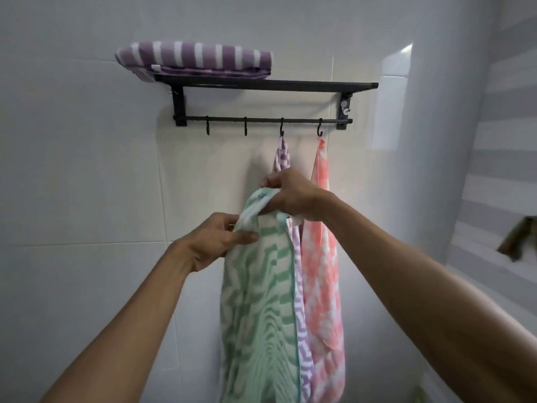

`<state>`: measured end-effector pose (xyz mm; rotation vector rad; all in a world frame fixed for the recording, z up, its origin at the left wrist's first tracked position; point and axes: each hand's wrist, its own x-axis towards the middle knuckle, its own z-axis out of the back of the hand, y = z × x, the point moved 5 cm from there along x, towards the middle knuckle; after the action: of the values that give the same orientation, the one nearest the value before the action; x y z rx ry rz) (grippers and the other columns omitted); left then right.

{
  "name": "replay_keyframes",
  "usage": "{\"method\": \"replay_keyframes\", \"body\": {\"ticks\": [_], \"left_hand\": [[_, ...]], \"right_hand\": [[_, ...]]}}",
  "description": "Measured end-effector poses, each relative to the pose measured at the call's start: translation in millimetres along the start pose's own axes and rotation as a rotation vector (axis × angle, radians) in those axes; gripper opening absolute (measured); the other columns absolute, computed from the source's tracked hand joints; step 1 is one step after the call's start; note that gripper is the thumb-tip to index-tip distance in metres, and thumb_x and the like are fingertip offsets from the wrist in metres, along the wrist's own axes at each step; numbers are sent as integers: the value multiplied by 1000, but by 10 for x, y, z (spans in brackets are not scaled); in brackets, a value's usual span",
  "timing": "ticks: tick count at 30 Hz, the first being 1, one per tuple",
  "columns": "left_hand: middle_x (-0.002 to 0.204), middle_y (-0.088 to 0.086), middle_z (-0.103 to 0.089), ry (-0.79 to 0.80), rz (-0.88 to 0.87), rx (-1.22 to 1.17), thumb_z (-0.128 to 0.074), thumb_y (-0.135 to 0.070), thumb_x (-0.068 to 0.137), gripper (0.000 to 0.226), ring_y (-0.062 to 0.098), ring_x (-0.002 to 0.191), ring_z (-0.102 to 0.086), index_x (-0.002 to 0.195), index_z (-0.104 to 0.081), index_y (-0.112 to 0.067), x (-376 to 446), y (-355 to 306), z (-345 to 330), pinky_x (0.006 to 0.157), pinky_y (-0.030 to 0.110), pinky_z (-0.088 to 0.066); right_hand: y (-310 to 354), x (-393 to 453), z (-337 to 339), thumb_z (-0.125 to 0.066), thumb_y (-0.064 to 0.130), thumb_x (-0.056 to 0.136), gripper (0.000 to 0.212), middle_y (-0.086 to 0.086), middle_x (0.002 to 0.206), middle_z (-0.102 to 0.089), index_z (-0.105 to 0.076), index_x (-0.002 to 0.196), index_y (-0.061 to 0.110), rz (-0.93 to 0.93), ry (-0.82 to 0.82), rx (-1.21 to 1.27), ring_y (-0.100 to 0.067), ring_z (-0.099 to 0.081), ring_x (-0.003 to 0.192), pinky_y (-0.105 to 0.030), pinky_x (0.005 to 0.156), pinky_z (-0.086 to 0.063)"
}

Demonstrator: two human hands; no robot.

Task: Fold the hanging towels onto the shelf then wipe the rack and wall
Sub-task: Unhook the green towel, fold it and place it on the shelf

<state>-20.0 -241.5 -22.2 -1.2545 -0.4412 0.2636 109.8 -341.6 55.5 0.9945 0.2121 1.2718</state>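
Both hands grip the top edge of a green-and-white patterned cloth towel (255,301) below the black metal wall rack (261,85): left hand (216,242) fingers pinch it at 9 o'clock, right hand (287,196) fingers clench it at 12. A folded purple-striped towel (194,58) lies on the shelf; purple (299,301) and pink (322,257) towels hang from hooks.

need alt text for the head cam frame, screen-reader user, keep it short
A person's left hand and right hand grip the top of a green checked towel held up before a white tiled wall. Behind it, a purple towel and a pink towel hang from hooks on a black rack, whose shelf holds a folded purple striped towel.
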Motion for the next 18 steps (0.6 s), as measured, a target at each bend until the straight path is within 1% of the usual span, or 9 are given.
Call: {"method": "replay_keyframes", "body": {"ticks": [3, 5, 8, 10, 11, 13, 14, 16, 18], "left_hand": [[106, 22, -71, -213, -105, -36, -76, -4, 82, 23, 31, 92, -68, 104, -69, -1, 86, -156, 65, 93, 49, -53], [95, 20, -69, -295, -136, -45, -78, 0, 78, 22, 30, 87, -66, 97, -65, 4, 98, -213, 130, 84, 44, -57], [83, 13, -69, -332, -136, -54, -89, -14, 60, 40, 27, 78, -67, 87, -64, 1, 111, -231, 101, 66, 30, -60], [95, 15, -74, -295, -87, -81, -92, -27, 50, 63, 27, 82, -72, 99, -68, 5, 130, -213, -13, 70, 32, -61], [101, 15, -76, -263, -74, -89, -90, -26, 56, 60, 28, 86, -73, 104, -69, 3, 133, -222, -107, 71, 33, -62], [105, 16, -76, -234, -74, -104, -82, -19, 73, 42, 29, 89, -74, 109, -71, -1, 143, -294, -283, 73, 34, -62], [105, 17, -75, -250, -87, -134, -78, -16, 78, 36, 30, 90, -74, 110, -71, -1, 154, -338, -340, 75, 35, -62], [105, 17, -75, -334, -153, -192, -75, -11, 84, 28, 32, 91, -73, 110, -70, -3, 165, -445, -380, 78, 40, -62], [95, 14, -76, -469, -224, -185, -75, -8, 84, 17, 30, 84, -73, 99, -67, -5, 142, -543, -306, 74, 41, -62]], "right_hand": [[-169, -23, 194, -92, 10, 68, 22, -4, 74, -70, -75, 80, 4, -42, 26, -56, -16, -64, 68, -30, 64, -52], [-374, -85, 335, -90, 13, 73, 27, -5, 78, -72, -76, 91, -1, -115, 50, -44, -16, -66, 67, -29, 62, -54], [-610, -170, 441, -79, 12, 87, 32, -16, 97, -74, -66, 109, -7, -180, 29, 228, -28, -74, 84, -49, 79, -63], [-601, -185, 443, -70, 13, 94, 32, -18, 102, -71, -61, 116, -8, -136, -6, 365, -32, -71, 89, -60, 91, -56], [-572, -174, 426, -67, 14, 97, 28, -17, 101, -70, -62, 114, -7, -94, -17, 381, -30, -69, 88, -59, 92, -56], [-452, -160, 378, -63, 15, 100, 19, -12, 95, -71, -67, 105, -3, 7, -19, 331, -23, -68, 82, -49, 85, -61], [-384, -163, 353, -62, 16, 100, 15, -9, 91, -71, -69, 99, 3, 53, -12, 272, -18, -68, 77, -41, 75, -62], [-261, -178, 337, -65, 21, 99, 14, -1, 83, -69, -69, 86, 18, 151, -34, 178, -10, -66, 69, -26, 61, -56], [-247, -195, 348, -72, 26, 93, 14, 2, 80, -69, -70, 81, 19, 187, -60, 185, -5, -65, 64, -20, 59, -53]]}}
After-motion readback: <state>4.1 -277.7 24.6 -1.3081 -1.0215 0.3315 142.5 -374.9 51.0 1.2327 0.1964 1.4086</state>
